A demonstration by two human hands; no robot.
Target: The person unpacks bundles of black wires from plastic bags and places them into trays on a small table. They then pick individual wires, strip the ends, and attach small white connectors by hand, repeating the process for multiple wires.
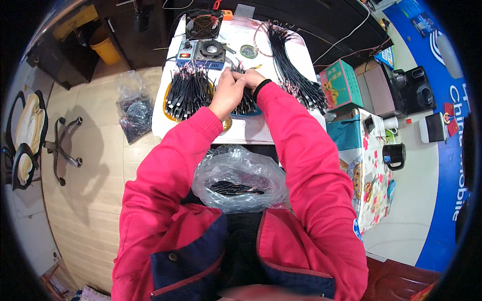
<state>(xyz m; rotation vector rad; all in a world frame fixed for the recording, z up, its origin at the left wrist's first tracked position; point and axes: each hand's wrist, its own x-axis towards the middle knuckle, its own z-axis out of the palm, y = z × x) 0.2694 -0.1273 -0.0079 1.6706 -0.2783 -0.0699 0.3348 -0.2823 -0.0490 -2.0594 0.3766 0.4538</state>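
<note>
My left hand (228,93) and my right hand (249,79) meet over the middle of the white table (165,133), fingers drawn together. Whatever they pinch is hidden by the fingers or too small to make out. Just below them, a bundle of short black cables (244,105) lies in a blue tray (247,116). Left of my left hand, an orange-yellow tray (169,111) holds many black cables (188,93) with metal plugs and pinkish wire ends. A longer bunch of black cables (288,60) spreads over the table's right side.
Behind my hands stand a blue box with a knob and red switch (187,54), a small fan (211,49), a larger fan (203,25) and a round tin (248,51). A clear plastic bag of cables (241,175) sits at my lap. Another bag (135,113) lies on the floor.
</note>
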